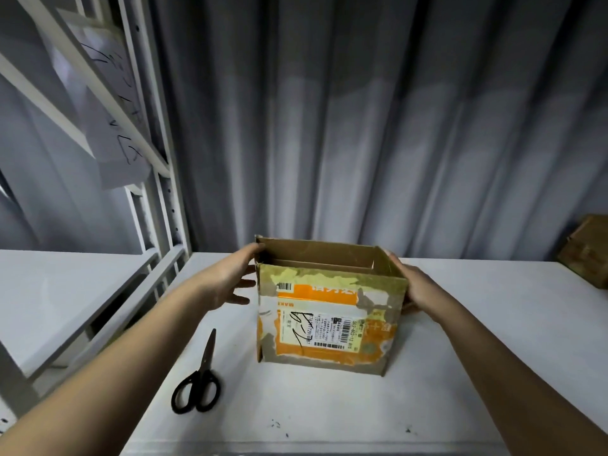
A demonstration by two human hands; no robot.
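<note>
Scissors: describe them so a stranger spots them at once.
Start at the white table before the grey curtain. Left of the open cardboard box, the scissors lie flat. Black handles, closed blades pointing away; the only tool there.

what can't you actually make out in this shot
Head view:
Inside of the cardboard box: hidden by its front wall.
Right hand fingertips: behind the box's side.
Shipping label print: too small.
Second box: cut off by the right edge.

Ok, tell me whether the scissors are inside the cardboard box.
No, the scissors lie closed on the white table, to the left of the cardboard box and apart from it.
</note>
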